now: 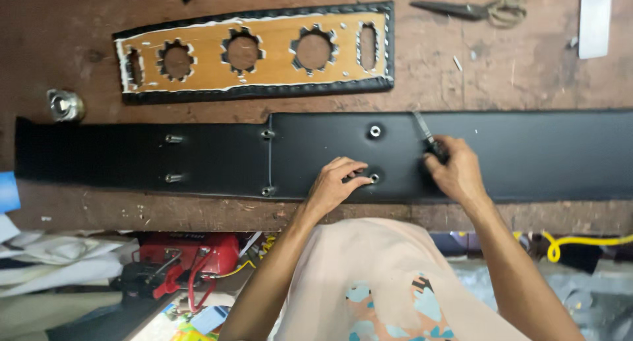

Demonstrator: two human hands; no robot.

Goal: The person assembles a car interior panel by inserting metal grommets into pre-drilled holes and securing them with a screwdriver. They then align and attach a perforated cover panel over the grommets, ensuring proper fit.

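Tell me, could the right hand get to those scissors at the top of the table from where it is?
Probably yes: the scissors lie in the open above the right hand, nothing between them but the black panel. It already holds a small tool, though.

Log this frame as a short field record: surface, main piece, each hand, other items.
surface: worn wooden workbench
main piece: long black panel lying across the bench, with studs and holes
left hand: fingertips at a small metal-ringed hole in the panel
right hand: grips a thin dark tool, tip on the panel
other items: wooden cutout board, scissors, small metal jar
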